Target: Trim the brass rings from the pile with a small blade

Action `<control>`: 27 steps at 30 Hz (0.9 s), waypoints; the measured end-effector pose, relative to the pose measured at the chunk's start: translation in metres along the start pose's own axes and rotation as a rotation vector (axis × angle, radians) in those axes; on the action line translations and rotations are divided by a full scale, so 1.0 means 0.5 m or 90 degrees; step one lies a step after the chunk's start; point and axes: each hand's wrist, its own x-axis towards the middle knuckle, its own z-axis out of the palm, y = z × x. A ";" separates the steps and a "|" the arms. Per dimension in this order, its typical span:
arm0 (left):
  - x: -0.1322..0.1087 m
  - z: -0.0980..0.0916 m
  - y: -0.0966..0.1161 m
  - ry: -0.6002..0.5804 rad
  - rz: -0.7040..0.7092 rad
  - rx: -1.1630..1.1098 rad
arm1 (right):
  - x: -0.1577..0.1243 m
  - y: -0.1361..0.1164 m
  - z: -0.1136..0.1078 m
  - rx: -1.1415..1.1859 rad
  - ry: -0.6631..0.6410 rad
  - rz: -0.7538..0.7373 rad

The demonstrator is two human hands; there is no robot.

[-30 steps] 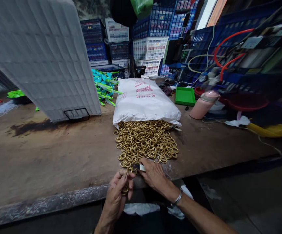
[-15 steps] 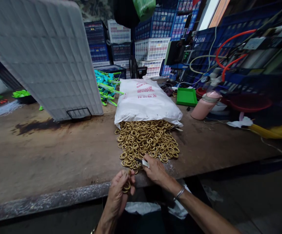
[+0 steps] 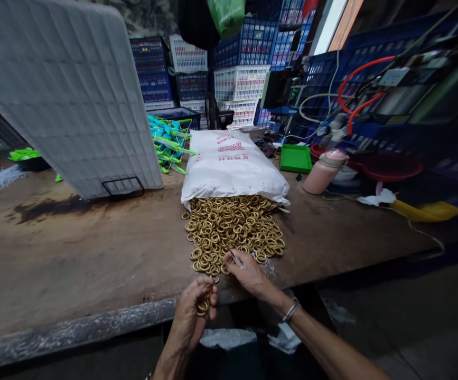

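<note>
Several gold-coloured rings (image 3: 203,307) are cupped in the curled fingers of my left hand (image 3: 189,311), just over the table's front edge. My right hand (image 3: 249,274) is closed round a small, slim tool (image 3: 236,259) with a pale metallic body; its exact kind is unclear. The right fingertips are at the near edge of a heap of gold-coloured rings (image 3: 232,227), and whether they also pinch a ring is too small to tell. The heap spreads from the mouth of a white sack (image 3: 236,169) with red print, lying flat on the table.
A large ribbed grey-white panel (image 3: 74,105) stands tilted on the wooden table (image 3: 94,264) at left, with a dark stain by its foot. To the right are a green tray (image 3: 296,158), a pink bottle (image 3: 324,171) and a red bowl (image 3: 391,168). Stacked crates (image 3: 240,82) fill the back.
The right hand has shifted slightly left at the heap, and the tool in it has turned. My left hand still holds the rings. The whole view has swung a little.
</note>
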 end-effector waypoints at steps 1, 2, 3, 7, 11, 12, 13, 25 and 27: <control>0.002 -0.001 -0.001 -0.005 0.004 0.001 | -0.001 -0.002 0.001 0.015 -0.004 0.014; 0.004 -0.001 -0.003 -0.010 0.008 0.001 | -0.002 -0.004 0.003 0.030 -0.005 0.026; 0.007 -0.002 -0.005 -0.011 0.010 0.002 | -0.002 -0.005 0.004 0.044 -0.006 0.035; 0.017 0.002 -0.010 0.004 0.011 0.008 | -0.001 -0.004 0.011 0.072 -0.023 0.034; 0.024 0.011 -0.010 0.039 0.008 0.026 | -0.007 -0.001 0.014 0.055 -0.026 -0.007; 0.026 0.013 -0.011 0.043 0.016 0.036 | -0.010 -0.002 0.014 0.052 -0.032 -0.025; 0.028 0.014 -0.013 0.044 0.029 0.045 | -0.013 -0.004 0.014 0.050 -0.040 -0.046; 0.031 0.027 -0.027 0.119 0.245 0.301 | -0.013 -0.009 0.027 0.165 -0.023 0.051; 0.030 0.029 -0.024 0.092 0.278 0.318 | -0.013 0.000 0.030 0.187 -0.028 0.073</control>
